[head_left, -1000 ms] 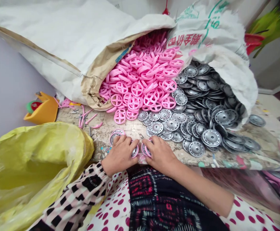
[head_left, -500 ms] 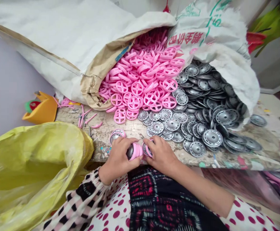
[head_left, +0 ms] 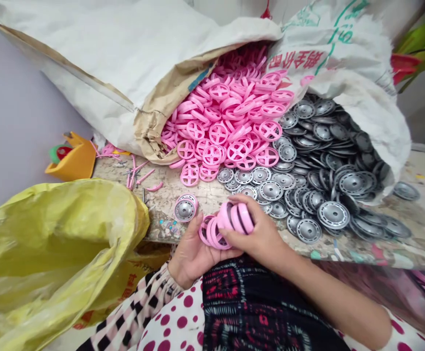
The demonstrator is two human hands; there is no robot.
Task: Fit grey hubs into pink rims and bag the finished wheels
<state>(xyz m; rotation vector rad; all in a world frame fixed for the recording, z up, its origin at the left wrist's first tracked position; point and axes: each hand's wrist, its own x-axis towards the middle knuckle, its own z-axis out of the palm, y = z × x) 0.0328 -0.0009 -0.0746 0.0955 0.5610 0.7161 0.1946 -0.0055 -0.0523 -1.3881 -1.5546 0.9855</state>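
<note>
The row of pink wheels (head_left: 230, 222) sits just below the frame's centre, its long axis running from lower left to upper right. The right hand (head_left: 263, 238) clasps the upper-right end, fingers curled over it. The left hand (head_left: 190, 252) cups the lower-left end palm up, nearer a lone wheel (head_left: 185, 208) on the table (head_left: 205, 197).

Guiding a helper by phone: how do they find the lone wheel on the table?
Find the crumpled yellow plastic bag at left. Right of it, on the tabletop, lies a round pink-rimmed wheel with a silver centre. Nearby heaped pink rings and grey discs are single-coloured.
</note>
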